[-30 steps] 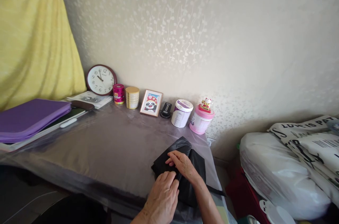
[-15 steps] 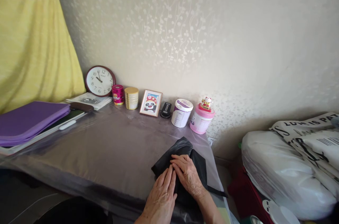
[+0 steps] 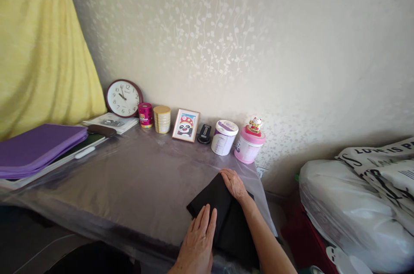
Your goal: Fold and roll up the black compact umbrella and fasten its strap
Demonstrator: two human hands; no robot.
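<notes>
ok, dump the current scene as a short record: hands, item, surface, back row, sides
left hand: flat, fingers on black item; left hand
right hand: right hand resting at the black item's far edge
item state: folded, material unclear
surface: table with shiny cover
back row, left to right: clock, magenta tin, yellow-lidded container, panda picture, black stand, white-purple tub, pink-lidded tub topped by cat figurine
left side: purple folder
right side: white bag

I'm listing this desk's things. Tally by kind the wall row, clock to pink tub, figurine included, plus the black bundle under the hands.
Clock: 1
Containers: 4
Framed picture: 1
Black gadget: 1
Figurine: 1
Black bundle: 1
Total: 9
</notes>
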